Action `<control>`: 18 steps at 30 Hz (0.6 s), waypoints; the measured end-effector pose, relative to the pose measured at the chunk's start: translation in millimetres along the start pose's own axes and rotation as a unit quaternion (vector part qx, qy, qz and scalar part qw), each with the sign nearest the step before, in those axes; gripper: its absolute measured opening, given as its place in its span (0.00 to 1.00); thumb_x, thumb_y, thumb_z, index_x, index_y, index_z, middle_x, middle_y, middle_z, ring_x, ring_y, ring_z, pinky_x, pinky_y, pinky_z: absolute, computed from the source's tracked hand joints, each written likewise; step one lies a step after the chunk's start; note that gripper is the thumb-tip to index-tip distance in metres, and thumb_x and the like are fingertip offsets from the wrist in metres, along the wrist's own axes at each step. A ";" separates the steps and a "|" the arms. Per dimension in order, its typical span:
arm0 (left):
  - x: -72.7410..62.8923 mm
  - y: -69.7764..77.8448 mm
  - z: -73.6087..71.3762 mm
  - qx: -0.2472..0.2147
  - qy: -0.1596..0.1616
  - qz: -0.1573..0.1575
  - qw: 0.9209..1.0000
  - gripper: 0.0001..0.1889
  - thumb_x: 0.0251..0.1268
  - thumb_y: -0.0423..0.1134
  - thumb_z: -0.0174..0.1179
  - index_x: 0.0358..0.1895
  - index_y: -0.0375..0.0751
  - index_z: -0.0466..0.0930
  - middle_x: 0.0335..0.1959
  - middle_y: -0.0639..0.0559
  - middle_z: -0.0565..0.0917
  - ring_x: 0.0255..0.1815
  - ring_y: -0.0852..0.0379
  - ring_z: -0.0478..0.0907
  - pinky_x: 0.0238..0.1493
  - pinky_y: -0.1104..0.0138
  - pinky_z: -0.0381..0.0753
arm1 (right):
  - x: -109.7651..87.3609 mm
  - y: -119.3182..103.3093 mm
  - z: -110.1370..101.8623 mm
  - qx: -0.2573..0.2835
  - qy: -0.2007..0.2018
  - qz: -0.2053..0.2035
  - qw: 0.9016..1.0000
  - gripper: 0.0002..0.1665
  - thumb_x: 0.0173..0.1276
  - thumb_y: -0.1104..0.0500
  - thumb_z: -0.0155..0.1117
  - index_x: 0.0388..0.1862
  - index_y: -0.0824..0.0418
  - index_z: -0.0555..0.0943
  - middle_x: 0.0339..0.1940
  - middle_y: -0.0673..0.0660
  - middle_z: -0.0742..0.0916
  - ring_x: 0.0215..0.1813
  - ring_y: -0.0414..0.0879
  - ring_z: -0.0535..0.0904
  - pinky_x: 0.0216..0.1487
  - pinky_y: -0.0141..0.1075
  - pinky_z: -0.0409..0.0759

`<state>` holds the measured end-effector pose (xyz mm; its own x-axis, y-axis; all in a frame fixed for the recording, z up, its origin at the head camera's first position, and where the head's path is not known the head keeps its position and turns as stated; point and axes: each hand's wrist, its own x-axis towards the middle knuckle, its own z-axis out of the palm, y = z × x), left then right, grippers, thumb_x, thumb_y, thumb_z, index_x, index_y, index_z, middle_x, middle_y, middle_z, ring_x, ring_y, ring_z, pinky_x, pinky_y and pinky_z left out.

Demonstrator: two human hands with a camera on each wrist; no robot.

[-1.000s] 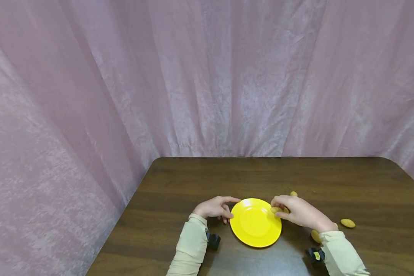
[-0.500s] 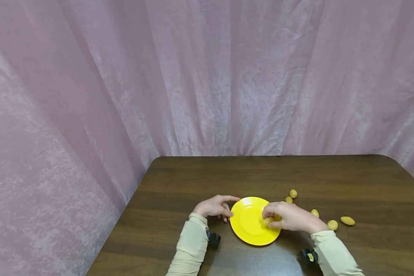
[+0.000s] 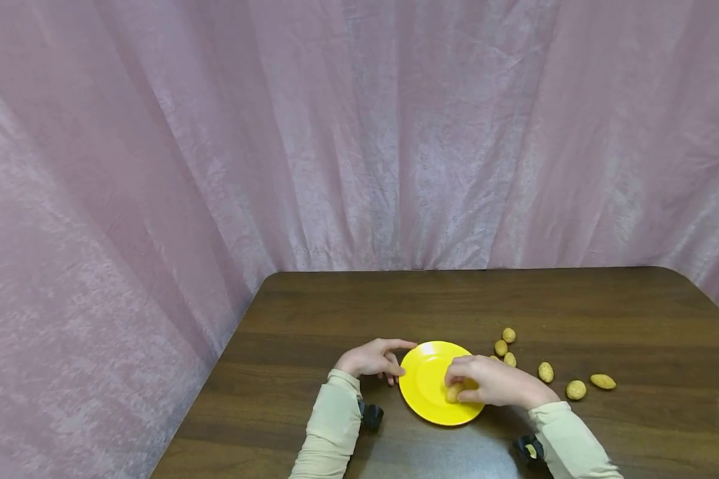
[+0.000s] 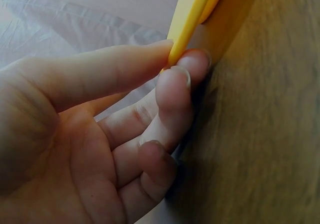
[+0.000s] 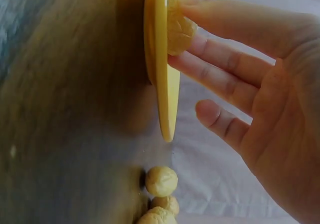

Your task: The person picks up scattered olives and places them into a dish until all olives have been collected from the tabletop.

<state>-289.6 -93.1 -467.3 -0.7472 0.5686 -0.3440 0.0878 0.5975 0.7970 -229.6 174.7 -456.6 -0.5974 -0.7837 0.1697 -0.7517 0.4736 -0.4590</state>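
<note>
A round yellow plate (image 3: 421, 392) sits on the brown table. At its left rim, my left hand (image 3: 369, 359) pinches the edge. In the left wrist view the thumb (image 4: 115, 71) lies on the upper side of the rim, with fingertips (image 4: 194, 64) under it. Over the right half of the plate is my right hand (image 3: 500, 384), which holds a tan, wrinkled, nut-like lump (image 5: 179, 26) between thumb and fingers. The lump is right at the plate's upper surface in the right wrist view. Its far side is hidden by the fingers.
More tan lumps (image 3: 546, 372) lie on the table right of and behind the plate, several of them round. A longer pointed one (image 3: 602, 381) is farthest right. A pink curtain (image 3: 359, 166) hangs behind the table (image 3: 335, 306).
My right hand has carried the lump leftward from the plate's right rim to over the plate's middle. More lumps on the table have come into view. The left hand has stayed put.
</note>
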 end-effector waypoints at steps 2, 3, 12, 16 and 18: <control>-0.5 0.3 0.0 0.002 0.000 0.000 1.000 0.29 0.63 0.32 0.62 0.68 0.51 0.70 0.20 0.53 0.81 0.20 0.60 0.78 0.24 0.72 0.70 | -1.1 0.4 -1.8 0.004 0.003 0.002 1.000 0.07 0.64 0.57 0.68 0.40 0.54 0.82 0.37 0.45 0.84 0.40 0.37 0.78 0.44 0.33 0.80; -0.8 0.6 0.0 0.002 0.001 0.000 1.000 0.29 0.63 0.32 0.62 0.68 0.51 0.70 0.20 0.53 0.81 0.20 0.60 0.78 0.24 0.72 0.70 | -1.8 0.8 -2.8 0.006 0.004 0.007 1.000 0.07 0.64 0.56 0.67 0.40 0.54 0.83 0.38 0.46 0.84 0.41 0.37 0.79 0.45 0.33 0.80; -1.6 1.7 0.6 -0.004 -0.002 -0.004 1.000 0.29 0.63 0.32 0.62 0.68 0.51 0.70 0.20 0.53 0.81 0.20 0.59 0.77 0.24 0.72 0.71 | -17.2 5.9 -19.6 -0.005 0.032 0.056 0.998 0.07 0.64 0.60 0.67 0.41 0.54 0.83 0.40 0.49 0.85 0.40 0.39 0.80 0.42 0.35 0.81; -1.8 1.3 0.3 -0.005 -0.001 -0.002 1.000 0.29 0.63 0.32 0.62 0.68 0.51 0.70 0.21 0.53 0.81 0.21 0.59 0.77 0.24 0.71 0.71 | -26.0 10.9 -30.5 -0.025 0.058 0.089 0.994 0.08 0.63 0.61 0.67 0.41 0.54 0.82 0.39 0.48 0.85 0.38 0.36 0.79 0.39 0.35 0.81; -1.7 1.0 0.0 -0.005 0.000 0.000 1.000 0.29 0.63 0.33 0.62 0.68 0.51 0.70 0.21 0.53 0.81 0.21 0.59 0.77 0.24 0.71 0.71 | -31.2 14.2 -36.0 -0.038 0.068 0.120 0.990 0.08 0.63 0.61 0.67 0.41 0.54 0.82 0.39 0.47 0.85 0.39 0.38 0.79 0.39 0.35 0.80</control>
<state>-288.3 -93.5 -465.9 -0.7471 0.5682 -0.3448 0.0810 0.5927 0.8013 -231.7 220.3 -437.0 -0.7890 -0.5870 0.1814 -0.5997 0.6717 -0.4349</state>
